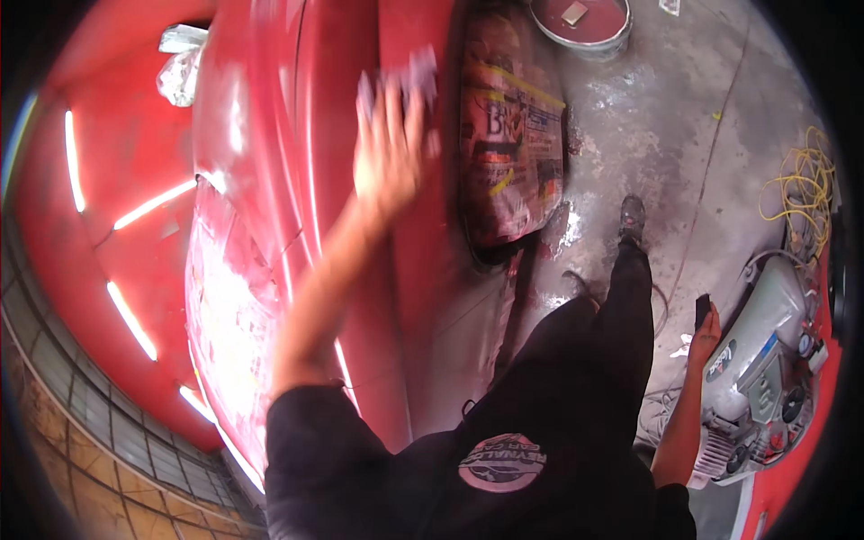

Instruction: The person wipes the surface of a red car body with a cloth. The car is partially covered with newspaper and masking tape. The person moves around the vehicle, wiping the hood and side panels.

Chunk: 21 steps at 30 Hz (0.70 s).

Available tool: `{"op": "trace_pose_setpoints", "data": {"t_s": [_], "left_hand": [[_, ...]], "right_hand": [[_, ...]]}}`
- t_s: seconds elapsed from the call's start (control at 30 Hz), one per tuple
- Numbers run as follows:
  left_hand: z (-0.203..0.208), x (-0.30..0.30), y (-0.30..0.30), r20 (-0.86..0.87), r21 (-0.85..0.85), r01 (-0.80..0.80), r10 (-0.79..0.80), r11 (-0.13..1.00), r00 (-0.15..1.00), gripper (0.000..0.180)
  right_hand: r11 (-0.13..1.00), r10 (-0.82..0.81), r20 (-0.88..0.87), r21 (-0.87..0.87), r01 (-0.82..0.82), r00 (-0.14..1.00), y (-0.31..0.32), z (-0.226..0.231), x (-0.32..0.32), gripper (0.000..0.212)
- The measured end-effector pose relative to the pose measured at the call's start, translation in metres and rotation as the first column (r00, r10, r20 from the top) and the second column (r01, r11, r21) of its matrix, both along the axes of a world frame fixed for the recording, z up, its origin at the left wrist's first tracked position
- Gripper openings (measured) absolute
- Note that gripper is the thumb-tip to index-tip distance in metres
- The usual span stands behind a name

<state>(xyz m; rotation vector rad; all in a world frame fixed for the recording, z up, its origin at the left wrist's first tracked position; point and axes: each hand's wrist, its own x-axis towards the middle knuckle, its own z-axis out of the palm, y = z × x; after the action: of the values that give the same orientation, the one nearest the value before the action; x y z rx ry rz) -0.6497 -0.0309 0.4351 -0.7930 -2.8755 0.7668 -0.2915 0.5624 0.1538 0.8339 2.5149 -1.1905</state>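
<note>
My left hand presses a crumpled purple-grey cloth against the red car body panel, fingers pointing away from me. Motion smears the cloth and fingertips. Low on my right side, away from the car, my right hand grips a small dark block; its exact kind is too small to tell. Newspaper with yellow tape covers the wheel opening beside the panel. The masked glass of the car shines brightly on the left.
A bucket of reddish liquid, with a tan block in it, stands on the wet grey floor ahead. To the right sit a grey air compressor and a coiled yellow cord. A clear plastic bundle lies far left.
</note>
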Motion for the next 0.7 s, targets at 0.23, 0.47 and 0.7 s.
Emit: {"op": "trace_pose_setpoints", "data": {"t_s": [0.23,0.47,0.7], "left_hand": [[0.020,0.241,-0.017,0.417,-0.094,-0.322,0.330,0.942,0.847,0.067],[-0.033,-0.101,0.021,0.088,0.141,0.027,-0.040,0.990,0.995,0.047],[-0.049,-0.108,0.034,-0.015,0.061,0.242,-0.242,0.968,0.970,0.059]], "right_hand": [[0.995,-0.072,-0.045,-0.073,0.069,0.996,-0.012,-0.045,0.020,0.039],[0.994,-0.008,-0.049,-0.110,0.003,0.999,-0.005,-0.009,-0.022,0.036],[0.998,0.005,-0.089,-0.065,-0.011,0.996,0.053,-0.009,0.001,0.045]]}}
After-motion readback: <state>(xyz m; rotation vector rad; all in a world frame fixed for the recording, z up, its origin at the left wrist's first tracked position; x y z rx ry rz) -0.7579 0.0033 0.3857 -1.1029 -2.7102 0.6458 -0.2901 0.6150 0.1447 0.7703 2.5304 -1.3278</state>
